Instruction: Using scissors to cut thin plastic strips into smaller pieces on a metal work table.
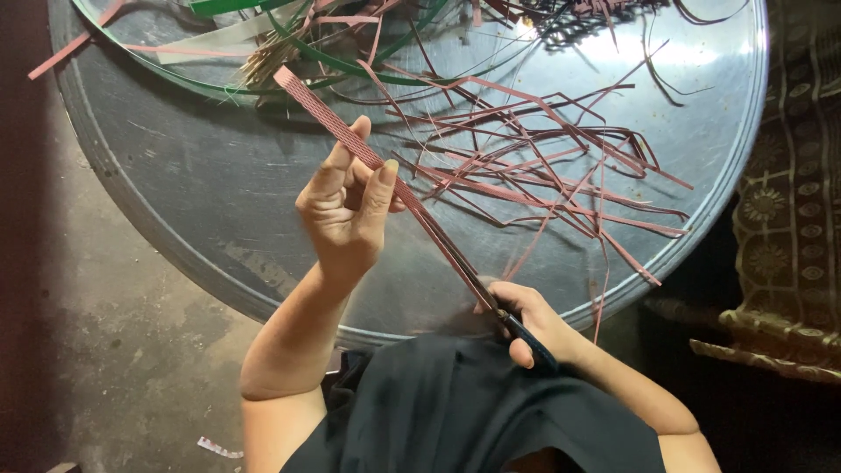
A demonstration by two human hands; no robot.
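My left hand (346,215) pinches a long reddish-pink textured strap (326,114) between thumb and fingers, holding it slanted above a large round metal tray (201,184). My right hand (530,320) grips dark-handled scissors (491,302) whose blades run along the lower part of the same strap, near my black-clothed lap. The strap's far end points up and left toward the tray's back.
A heap of thin reddish strips (543,166) lies across the tray's right half. Green strap loops (350,61) and pale strips (210,44) lie at the back. A patterned cloth (788,210) sits to the right, bare concrete floor (96,350) to the left.
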